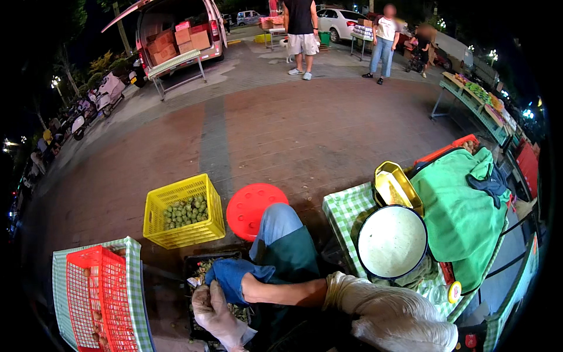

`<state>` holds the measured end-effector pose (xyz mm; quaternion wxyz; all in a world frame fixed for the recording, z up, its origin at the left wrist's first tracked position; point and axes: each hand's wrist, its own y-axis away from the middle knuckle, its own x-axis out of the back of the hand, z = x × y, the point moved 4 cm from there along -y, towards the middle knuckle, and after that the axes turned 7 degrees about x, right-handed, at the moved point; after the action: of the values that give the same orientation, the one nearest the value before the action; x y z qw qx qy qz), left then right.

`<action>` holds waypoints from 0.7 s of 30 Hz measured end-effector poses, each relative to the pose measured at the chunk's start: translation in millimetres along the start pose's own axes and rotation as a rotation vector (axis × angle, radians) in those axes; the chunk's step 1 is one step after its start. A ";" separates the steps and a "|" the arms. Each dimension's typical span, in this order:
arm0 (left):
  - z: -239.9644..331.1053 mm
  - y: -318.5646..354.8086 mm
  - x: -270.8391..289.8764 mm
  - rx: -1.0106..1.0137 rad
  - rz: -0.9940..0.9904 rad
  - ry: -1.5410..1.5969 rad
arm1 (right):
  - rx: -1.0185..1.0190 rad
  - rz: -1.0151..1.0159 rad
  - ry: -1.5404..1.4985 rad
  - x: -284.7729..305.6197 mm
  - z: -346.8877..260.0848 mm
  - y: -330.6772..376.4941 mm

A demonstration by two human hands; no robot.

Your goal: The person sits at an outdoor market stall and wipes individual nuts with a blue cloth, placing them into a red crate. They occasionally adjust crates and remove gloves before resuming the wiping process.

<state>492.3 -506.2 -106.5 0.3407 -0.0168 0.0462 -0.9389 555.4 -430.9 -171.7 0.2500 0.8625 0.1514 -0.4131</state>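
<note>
My right hand [251,288] is closed on a bunched blue cloth [230,274], its arm reaching in from the lower right in a white sleeve. Beside the cloth, close against it, is my left hand [216,314] in a whitish, see-through glove. Its fingers are bent; what they hold, if anything, is hidden. Both hands are above a dark crate [189,264] of small scraps, partly covered by them. My knee [280,223] is just beyond the cloth, with a dark green apron [293,255] over the thigh.
Ahead stand a yellow crate [153,220] of small green round fruits and a red stool [249,202]. A red basket [108,293] is at left. At right, a checked-cloth table [343,211] bears a white basin [392,242], gold tin [410,186] and green cloth [460,205]. People stand farther off.
</note>
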 end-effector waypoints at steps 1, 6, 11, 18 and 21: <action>-1.0 -0.8 2.1 -0.034 -0.014 0.005 | -0.016 -0.116 -0.111 -4.8 -1.5 4.6; -21.2 -4.7 1.0 0.005 -0.001 0.171 | 0.209 -0.400 0.186 -17.3 -1.0 -4.9; -33.7 -12.9 6.9 -0.098 -0.034 0.187 | 0.310 -0.328 0.731 -30.9 -11.1 3.8; -85.9 -39.2 31.5 0.247 -0.322 0.737 | 0.891 -0.617 1.786 -46.0 -5.2 14.2; -145.1 -44.5 44.8 0.686 -0.666 1.997 | 1.140 -0.536 1.810 -35.3 1.2 8.9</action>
<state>420.4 -490.1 -246.5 -0.1327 0.8320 0.0307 -0.5378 537.2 -440.9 -141.7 -0.4857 0.7742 0.2479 0.3213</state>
